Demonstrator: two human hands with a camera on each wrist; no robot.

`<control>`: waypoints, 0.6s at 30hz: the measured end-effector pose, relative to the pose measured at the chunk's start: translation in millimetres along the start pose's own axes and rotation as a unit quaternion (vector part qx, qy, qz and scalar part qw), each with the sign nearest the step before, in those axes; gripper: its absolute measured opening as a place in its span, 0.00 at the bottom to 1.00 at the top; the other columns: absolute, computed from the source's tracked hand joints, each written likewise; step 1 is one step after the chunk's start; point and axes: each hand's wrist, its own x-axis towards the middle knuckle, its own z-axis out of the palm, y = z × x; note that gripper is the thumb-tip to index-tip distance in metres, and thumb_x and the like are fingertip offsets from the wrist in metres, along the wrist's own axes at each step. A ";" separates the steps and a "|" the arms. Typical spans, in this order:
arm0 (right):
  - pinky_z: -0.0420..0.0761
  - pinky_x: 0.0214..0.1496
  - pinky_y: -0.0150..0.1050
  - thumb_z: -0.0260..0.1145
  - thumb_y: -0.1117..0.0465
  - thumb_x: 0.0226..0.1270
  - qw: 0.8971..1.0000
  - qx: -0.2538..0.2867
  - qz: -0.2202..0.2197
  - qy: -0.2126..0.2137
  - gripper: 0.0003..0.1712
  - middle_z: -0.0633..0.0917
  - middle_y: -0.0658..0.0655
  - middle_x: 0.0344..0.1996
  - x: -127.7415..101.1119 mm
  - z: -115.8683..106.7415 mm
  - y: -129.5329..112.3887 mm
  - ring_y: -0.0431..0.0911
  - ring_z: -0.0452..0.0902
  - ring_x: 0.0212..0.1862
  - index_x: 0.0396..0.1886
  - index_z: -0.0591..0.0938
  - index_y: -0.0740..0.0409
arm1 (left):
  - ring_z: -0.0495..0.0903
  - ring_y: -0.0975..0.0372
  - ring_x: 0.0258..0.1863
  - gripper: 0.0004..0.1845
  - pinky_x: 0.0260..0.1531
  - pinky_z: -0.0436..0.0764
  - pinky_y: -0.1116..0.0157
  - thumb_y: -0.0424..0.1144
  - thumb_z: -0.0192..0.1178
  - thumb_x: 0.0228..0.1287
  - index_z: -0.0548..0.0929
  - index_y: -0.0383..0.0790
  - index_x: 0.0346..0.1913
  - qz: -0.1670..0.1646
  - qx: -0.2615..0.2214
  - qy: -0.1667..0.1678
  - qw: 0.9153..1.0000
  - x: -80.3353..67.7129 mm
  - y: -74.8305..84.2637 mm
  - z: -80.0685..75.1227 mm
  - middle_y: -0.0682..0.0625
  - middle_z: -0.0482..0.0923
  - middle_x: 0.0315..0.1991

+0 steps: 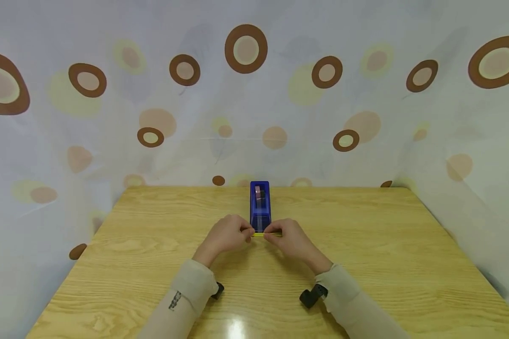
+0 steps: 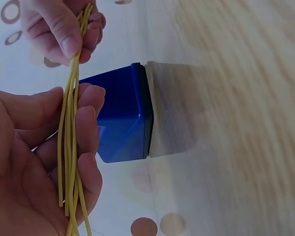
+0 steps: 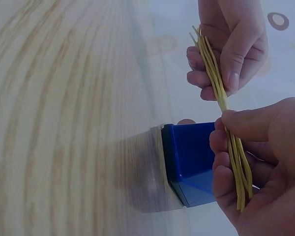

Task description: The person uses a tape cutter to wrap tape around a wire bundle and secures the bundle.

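The left hand (image 1: 227,233) and right hand (image 1: 291,239) each have a pinching grip, thumb against fingers, on one bundle of thin yellow strands (image 2: 73,71). The bundle runs crosswise at the near end of a blue tape dispenser (image 2: 120,105) on the wooden bench (image 1: 152,249); whether it touches the dispenser, I cannot tell.

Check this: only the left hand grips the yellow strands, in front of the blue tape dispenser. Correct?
Not only the left hand: the right wrist view shows the right hand gripping the yellow strands too, in front of the blue tape dispenser.
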 end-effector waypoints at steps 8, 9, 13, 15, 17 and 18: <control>0.82 0.45 0.43 0.70 0.66 0.65 1.000 -0.003 -0.012 0.023 0.03 0.86 0.49 0.32 -0.8 2.0 -5.8 0.43 0.81 0.38 0.34 0.88 0.61 | 0.74 0.64 0.20 0.15 0.24 0.73 0.65 0.41 0.54 0.76 0.89 0.39 0.36 -0.026 -0.006 -0.059 0.998 2.7 0.2 -4.2 0.54 0.84 0.27; 0.82 0.44 0.42 0.70 0.67 0.65 1.000 -0.005 -0.014 0.024 0.03 0.86 0.49 0.32 -0.8 2.4 -5.8 0.43 0.81 0.38 0.33 0.88 0.60 | 0.74 0.64 0.21 0.15 0.24 0.74 0.66 0.41 0.54 0.76 0.89 0.39 0.37 -0.023 -0.003 -0.063 0.998 2.9 -0.3 -4.2 0.54 0.83 0.26; 0.81 0.45 0.42 0.70 0.66 0.65 1.000 -0.007 -0.015 0.023 0.03 0.86 0.49 0.32 -0.3 2.7 -4.5 0.42 0.81 0.38 0.33 0.88 0.59 | 0.75 0.65 0.22 0.14 0.26 0.74 0.66 0.39 0.54 0.76 0.88 0.39 0.36 -0.005 0.010 -0.061 0.998 3.9 -2.0 -3.4 0.55 0.83 0.24; 0.81 0.44 0.42 0.69 0.66 0.66 1.000 -0.011 -0.019 0.018 0.03 0.86 0.48 0.32 -0.2 2.3 -4.4 0.42 0.81 0.38 0.33 0.88 0.59 | 0.76 0.65 0.23 0.14 0.27 0.74 0.66 0.39 0.55 0.75 0.88 0.39 0.35 0.004 0.013 -0.056 0.998 3.5 -2.8 -2.8 0.56 0.83 0.24; 0.81 0.44 0.41 0.69 0.65 0.66 1.000 -0.014 -0.019 0.014 0.03 0.86 0.47 0.31 0.0 1.9 -4.4 0.41 0.81 0.37 0.33 0.88 0.58 | 0.76 0.65 0.23 0.13 0.28 0.75 0.65 0.38 0.55 0.75 0.88 0.40 0.35 0.009 0.016 -0.051 0.999 2.9 -3.2 -2.1 0.56 0.82 0.24; 0.81 0.44 0.41 0.69 0.65 0.66 1.000 -0.014 -0.018 0.013 0.03 0.86 0.47 0.31 0.0 1.8 -4.7 0.41 0.81 0.37 0.33 0.88 0.58 | 0.76 0.66 0.23 0.12 0.28 0.75 0.65 0.38 0.56 0.75 0.88 0.40 0.36 0.012 0.017 -0.049 0.999 2.5 -3.1 -1.9 0.56 0.82 0.24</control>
